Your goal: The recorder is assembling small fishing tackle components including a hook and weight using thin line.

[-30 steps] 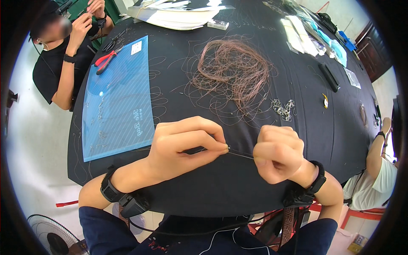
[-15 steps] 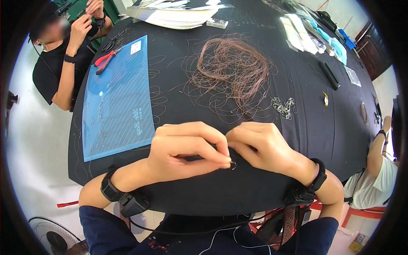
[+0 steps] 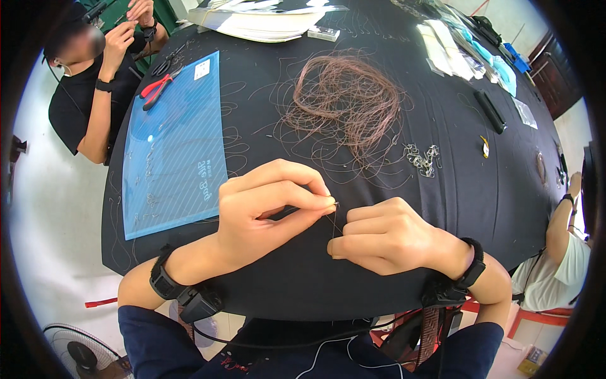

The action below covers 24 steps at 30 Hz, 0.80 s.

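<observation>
My left hand (image 3: 271, 199) pinches a tiny shiny metal piece (image 3: 336, 204) between thumb and fingertips; it may be a fishing hook, but most of it is covered. A thin line (image 3: 334, 222) runs down from it to my right hand (image 3: 394, 237). There the fingers are curled, with the line going in at thumb and forefinger. Both hands are raised over the near part of the black-covered table, a little apart. Beyond them lies a loose tangle of thin brown line (image 3: 372, 101). A small heap of metal hooks (image 3: 421, 160) sits right of it.
A blue file bag (image 3: 177, 145) lies left, with red-handled pliers (image 3: 158, 91) on its far corner. White sheets (image 3: 252, 25) are stacked at the back. A black bar (image 3: 490, 111) and plastic packets (image 3: 445, 50) are at right. Co-workers sit at left and right.
My left hand has moved up and slightly left with the metal piece. My right hand has come down and apart from it, its fingers curling in, and line now shows between the hands.
</observation>
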### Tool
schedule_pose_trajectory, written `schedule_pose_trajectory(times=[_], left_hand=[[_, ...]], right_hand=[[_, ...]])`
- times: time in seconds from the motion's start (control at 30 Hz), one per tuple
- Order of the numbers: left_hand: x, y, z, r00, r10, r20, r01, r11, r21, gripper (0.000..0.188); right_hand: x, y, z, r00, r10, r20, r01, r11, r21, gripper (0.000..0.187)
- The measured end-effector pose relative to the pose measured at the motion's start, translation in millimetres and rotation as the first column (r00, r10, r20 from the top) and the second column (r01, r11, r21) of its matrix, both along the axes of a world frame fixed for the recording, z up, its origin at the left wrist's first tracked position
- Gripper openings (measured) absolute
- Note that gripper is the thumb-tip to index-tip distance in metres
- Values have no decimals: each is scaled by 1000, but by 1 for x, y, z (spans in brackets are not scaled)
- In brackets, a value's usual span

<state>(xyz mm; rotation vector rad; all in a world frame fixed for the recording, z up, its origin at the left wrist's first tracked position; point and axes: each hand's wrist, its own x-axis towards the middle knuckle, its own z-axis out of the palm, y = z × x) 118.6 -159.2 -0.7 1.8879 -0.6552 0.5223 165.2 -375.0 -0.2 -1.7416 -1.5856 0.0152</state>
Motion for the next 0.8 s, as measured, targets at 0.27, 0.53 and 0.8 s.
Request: schedule_pose_trajectory(times=[0.27,0.53,0.8], left_hand=[[3,-1,-3,999,-47,-8,47,994,95,17],[3,-3,-6,990,-132,-59,140,975,171,13],[1,-5,-7,980,-182,-80,191,974,120,13]], right_hand=[[1,0,4,996,-16,83,9,996,86,16],[4,-1,5,991,-134,5,131,975,176,18],[6,-1,4,948,-295,-118,302,952,52,11]])
